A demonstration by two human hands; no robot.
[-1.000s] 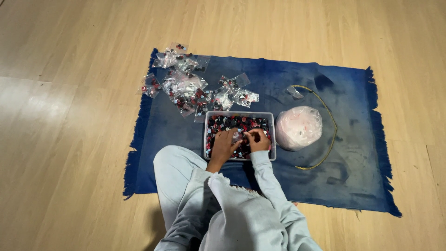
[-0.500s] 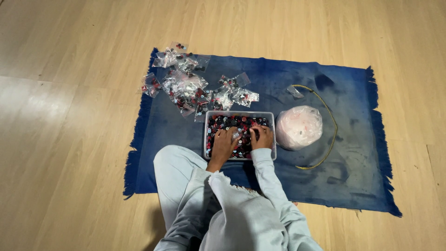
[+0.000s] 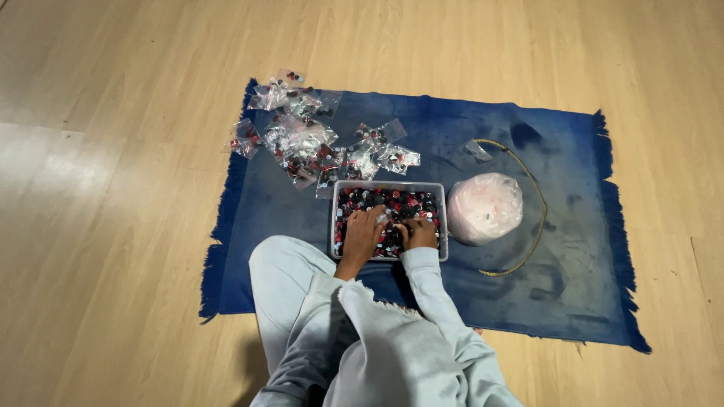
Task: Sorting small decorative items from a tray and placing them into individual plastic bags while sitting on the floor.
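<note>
A clear plastic tray (image 3: 442, 226) full of small red, black and pale round pieces sits on a blue mat (image 3: 528, 286) in front of me. Both hands are inside it. My left hand (image 3: 363, 234) rests on the pieces at the tray's near left and pinches a small clear bag (image 3: 382, 217) at its fingertips. Just to the right, my right hand (image 3: 418, 232) is curled over the pieces, its fingers pointing toward the bag. Whether it holds any piece is hidden. Pale blue sleeves cover both forearms.
A heap of small clear bags (image 3: 309, 143) with pieces inside lies on the mat's far left corner. A pink-white bundle in a plastic bag (image 3: 485, 208) sits right of the tray, with a thin yellow cord (image 3: 540, 218) looping around it. Wooden floor (image 3: 113, 264) surrounds the mat.
My hands have shifted slightly within the tray. The left hand's fingers now reach further toward the middle, where the small clear bag shows between both hands.
</note>
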